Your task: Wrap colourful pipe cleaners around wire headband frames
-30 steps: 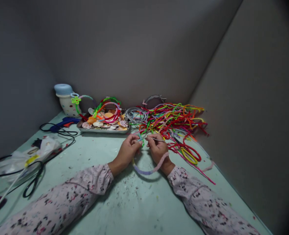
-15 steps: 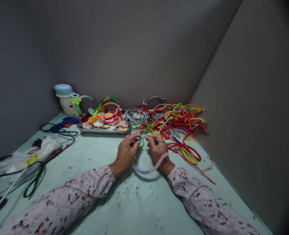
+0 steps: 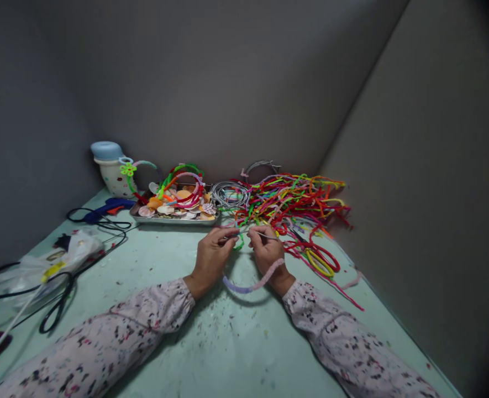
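My left hand (image 3: 213, 257) and my right hand (image 3: 267, 251) are raised over the middle of the table, both pinching a thin grey wire (image 3: 264, 236) whose ends meet or nearly meet between the fingertips. Below them hangs a curved fuzzy strip (image 3: 250, 288), lilac at the left and pink at the right, which appears to cover part of the same loop. A bit of green pipe cleaner (image 3: 241, 242) shows behind the left fingertips. Whether the wire ends touch is too small to tell.
A metal tray (image 3: 173, 221) of shells and fuzzy rings stands behind my left hand, beside grey wire coils (image 3: 230, 195). Colourful pipe cleaners (image 3: 294, 193) and scissors (image 3: 321, 260) lie right. Leftward are a cup (image 3: 114, 171), blue glue gun (image 3: 109, 209), cables and plastic bag (image 3: 78, 249).
My left hand has shifted very slightly to the left, and its fingertips are a little farther from the right ones. The right hand has hardly moved.
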A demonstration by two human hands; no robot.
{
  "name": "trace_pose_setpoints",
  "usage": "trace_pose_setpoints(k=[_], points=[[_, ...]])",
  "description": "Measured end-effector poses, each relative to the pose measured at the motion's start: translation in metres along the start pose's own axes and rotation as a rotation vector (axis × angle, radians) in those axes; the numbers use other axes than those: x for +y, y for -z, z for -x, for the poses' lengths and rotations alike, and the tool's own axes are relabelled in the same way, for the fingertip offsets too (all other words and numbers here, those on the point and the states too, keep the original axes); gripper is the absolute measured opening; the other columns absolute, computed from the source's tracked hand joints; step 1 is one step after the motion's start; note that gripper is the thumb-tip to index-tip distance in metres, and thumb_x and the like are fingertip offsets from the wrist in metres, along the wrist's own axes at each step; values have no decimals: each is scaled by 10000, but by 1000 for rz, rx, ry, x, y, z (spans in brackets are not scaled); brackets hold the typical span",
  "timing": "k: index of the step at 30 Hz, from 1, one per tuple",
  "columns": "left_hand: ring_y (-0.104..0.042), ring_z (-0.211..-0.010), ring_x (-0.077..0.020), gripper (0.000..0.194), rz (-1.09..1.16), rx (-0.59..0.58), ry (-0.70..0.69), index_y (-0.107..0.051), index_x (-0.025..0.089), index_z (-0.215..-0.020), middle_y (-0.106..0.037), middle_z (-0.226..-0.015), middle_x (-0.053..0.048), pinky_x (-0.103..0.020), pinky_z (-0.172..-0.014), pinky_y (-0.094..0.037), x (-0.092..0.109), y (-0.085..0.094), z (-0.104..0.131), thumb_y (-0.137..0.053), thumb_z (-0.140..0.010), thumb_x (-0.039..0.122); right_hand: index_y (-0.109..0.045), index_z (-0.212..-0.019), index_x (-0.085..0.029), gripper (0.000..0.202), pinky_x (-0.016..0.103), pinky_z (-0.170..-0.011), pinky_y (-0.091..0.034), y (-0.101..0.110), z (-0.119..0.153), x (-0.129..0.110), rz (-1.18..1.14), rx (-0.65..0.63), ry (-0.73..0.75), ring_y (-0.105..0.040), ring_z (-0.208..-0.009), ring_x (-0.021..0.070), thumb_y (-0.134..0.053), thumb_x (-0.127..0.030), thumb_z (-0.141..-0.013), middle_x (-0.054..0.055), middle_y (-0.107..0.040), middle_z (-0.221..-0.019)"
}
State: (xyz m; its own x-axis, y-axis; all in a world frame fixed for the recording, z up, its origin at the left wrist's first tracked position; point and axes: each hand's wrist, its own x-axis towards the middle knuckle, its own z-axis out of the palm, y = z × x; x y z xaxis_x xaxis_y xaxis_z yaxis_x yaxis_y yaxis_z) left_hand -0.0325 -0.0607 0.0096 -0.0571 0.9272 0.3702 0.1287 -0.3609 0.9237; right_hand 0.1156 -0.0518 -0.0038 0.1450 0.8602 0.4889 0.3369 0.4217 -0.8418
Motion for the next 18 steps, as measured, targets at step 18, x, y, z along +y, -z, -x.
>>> trace_pose_setpoints(k=[18], points=[[-614, -752, -140, 176, -33, -3, -26, -772, 244, -910, -671, -889, -35, -222, -658, -477, 0, 2, -2, -643, -791, 232, -620, -874, -205, 207, 262, -560, -443, 0, 0, 0, -43, -10, 9, -569, -560, 144, -562, -403, -876, -28, -576, -607]])
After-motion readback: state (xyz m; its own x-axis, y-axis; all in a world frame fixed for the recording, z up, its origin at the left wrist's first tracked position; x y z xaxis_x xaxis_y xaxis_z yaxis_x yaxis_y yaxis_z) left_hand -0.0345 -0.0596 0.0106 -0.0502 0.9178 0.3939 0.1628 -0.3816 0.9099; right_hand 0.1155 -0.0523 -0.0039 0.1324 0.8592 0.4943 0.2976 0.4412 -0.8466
